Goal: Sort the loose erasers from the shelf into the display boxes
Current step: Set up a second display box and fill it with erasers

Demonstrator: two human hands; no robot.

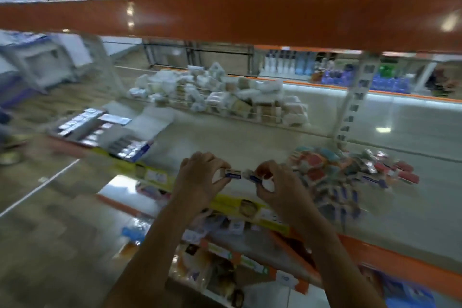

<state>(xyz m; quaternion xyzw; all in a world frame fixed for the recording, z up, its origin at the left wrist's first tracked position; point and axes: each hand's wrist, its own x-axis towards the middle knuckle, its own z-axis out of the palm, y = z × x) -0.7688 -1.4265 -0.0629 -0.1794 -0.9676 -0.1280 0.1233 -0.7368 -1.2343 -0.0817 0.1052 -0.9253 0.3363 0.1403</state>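
My left hand (200,177) pinches a small white eraser with a blue sleeve (233,173) above the shelf's front edge. My right hand (271,182) pinches another white and blue eraser (252,177) right beside it; the two erasers almost touch. A heap of loose erasers (345,172), red, blue and pink, lies on the pale shelf (225,137) to the right of my hands. The display boxes (100,130) with rows of erasers stand at the shelf's left end. The frame is motion-blurred.
An orange shelf beam (225,17) crosses overhead. A wire-fenced pile of wrapped white packets (225,92) lies at the back of the shelf. A yellow label strip (237,204) runs along the front edge, with packed goods on the lower shelf (212,265).
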